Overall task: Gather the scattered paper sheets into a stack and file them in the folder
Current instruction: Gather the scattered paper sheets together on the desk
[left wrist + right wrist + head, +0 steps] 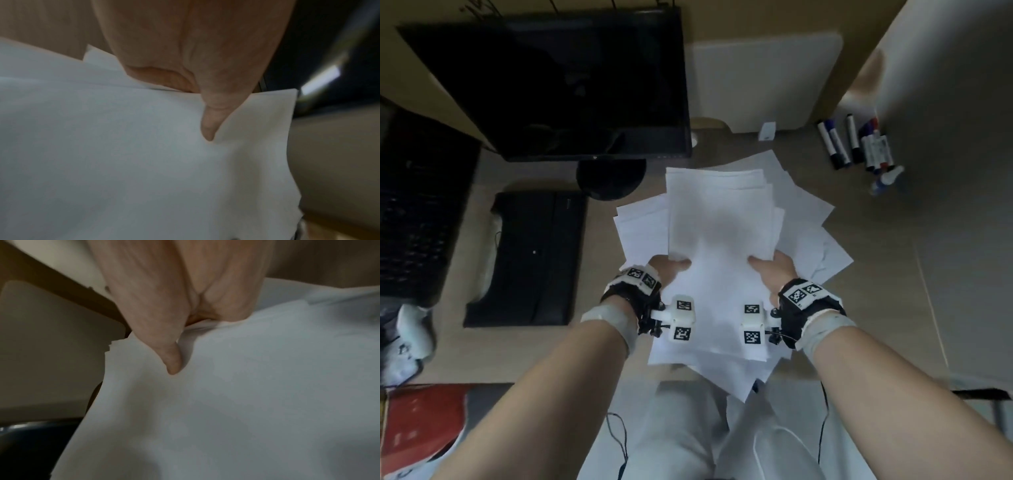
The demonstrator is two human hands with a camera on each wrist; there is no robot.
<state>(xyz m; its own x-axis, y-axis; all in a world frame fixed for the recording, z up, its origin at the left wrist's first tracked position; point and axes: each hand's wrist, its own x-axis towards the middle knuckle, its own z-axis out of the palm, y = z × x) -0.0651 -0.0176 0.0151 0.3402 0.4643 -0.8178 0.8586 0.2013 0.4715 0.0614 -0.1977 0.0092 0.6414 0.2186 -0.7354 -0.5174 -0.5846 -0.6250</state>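
Observation:
A loose, fanned pile of white paper sheets (720, 236) is held over the desk's middle, its edges uneven and its near end hanging past the desk edge. My left hand (671, 269) grips the pile's left side, thumb on top (209, 129), fingers hidden under the paper (123, 146). My right hand (770, 269) grips the right side the same way, thumb pressed on the top sheet (172, 365) of the paper (246, 394). A black folder (527, 257) lies closed on the desk to the left of the pile.
A black monitor (571, 89) on its round stand (609, 178) is behind the folder. A keyboard (417, 205) lies at far left. Several markers (859, 144) sit at back right by a white panel (760, 78). A red item (417, 425) is at lower left.

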